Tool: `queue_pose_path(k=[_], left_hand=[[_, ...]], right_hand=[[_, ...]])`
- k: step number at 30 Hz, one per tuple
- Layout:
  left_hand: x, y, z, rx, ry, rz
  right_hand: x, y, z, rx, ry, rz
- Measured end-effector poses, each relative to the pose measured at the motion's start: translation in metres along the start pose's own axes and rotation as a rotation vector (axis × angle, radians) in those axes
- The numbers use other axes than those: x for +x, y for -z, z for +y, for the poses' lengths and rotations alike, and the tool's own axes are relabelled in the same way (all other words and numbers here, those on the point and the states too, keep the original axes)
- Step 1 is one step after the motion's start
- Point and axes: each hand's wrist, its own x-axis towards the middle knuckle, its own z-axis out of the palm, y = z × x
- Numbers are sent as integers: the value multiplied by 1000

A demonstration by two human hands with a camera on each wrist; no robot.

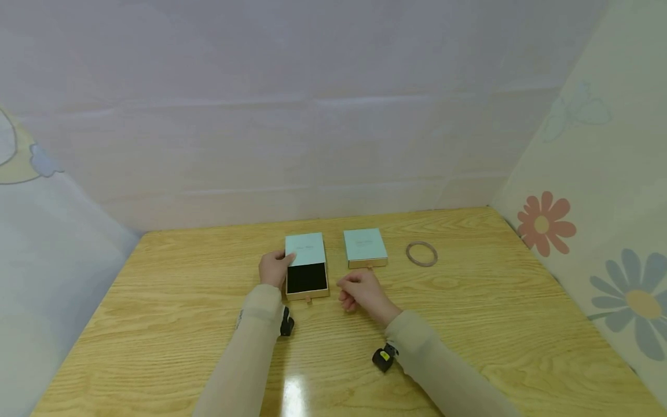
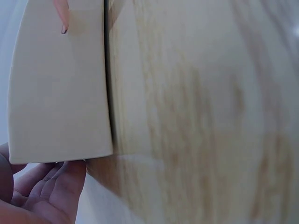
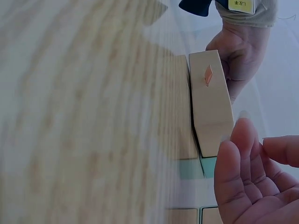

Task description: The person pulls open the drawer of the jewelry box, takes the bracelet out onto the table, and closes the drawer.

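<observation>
A mint-green drawer-style gift box [image 1: 305, 249] lies on the table with its drawer slid partway out toward me, showing a black lining [image 1: 307, 278]. My left hand [image 1: 274, 269] holds this box at its left side, the thumb over the edge of the sleeve. In the left wrist view, the drawer's cream front [image 2: 63, 93] and pull tab face the camera, with the fingers along the box's side. My right hand [image 1: 363, 292] hovers just right of the drawer, fingers loosely bent and holding nothing. In the right wrist view its thumb stands apart from the fingers [image 3: 229, 168].
A second mint-green box [image 1: 365, 245], closed, sits to the right of the first one. Farther right lies a thin pinkish ring-shaped bangle [image 1: 422, 254]. The wooden table [image 1: 172, 313] backs onto a pale cloth wall, with a flower-print cloth [image 1: 599, 231] on the right.
</observation>
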Motion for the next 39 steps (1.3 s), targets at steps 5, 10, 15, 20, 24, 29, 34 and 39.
queue_pose_path(k=[5, 10, 15, 20, 24, 29, 34, 39], left_hand=[[1, -1, -1, -5, -1, 0], [0, -1, 0, -3, 0, 3], [0, 0, -1, -3, -5, 2], [2, -1, -3, -6, 4, -1], [4, -1, -4, -7, 11, -8], [3, -1, -3, -10, 4, -5], [2, -2, -2, -9, -3, 5], [1, -2, 0, -6, -9, 6]], right_hand=[[-4, -3, -3, -7, 14, -30], [-11, -5, -12, 19, -2, -62], [-4, -8, 0, 18, -10, -58], [-4, -13, -2, 7, -27, -52], [-4, -15, -2, -7, -36, -53], [-4, -17, -1, -15, -40, -65], [-8, -20, -5, -23, -38, -81], [-21, -24, -28, -43, -43, -99]])
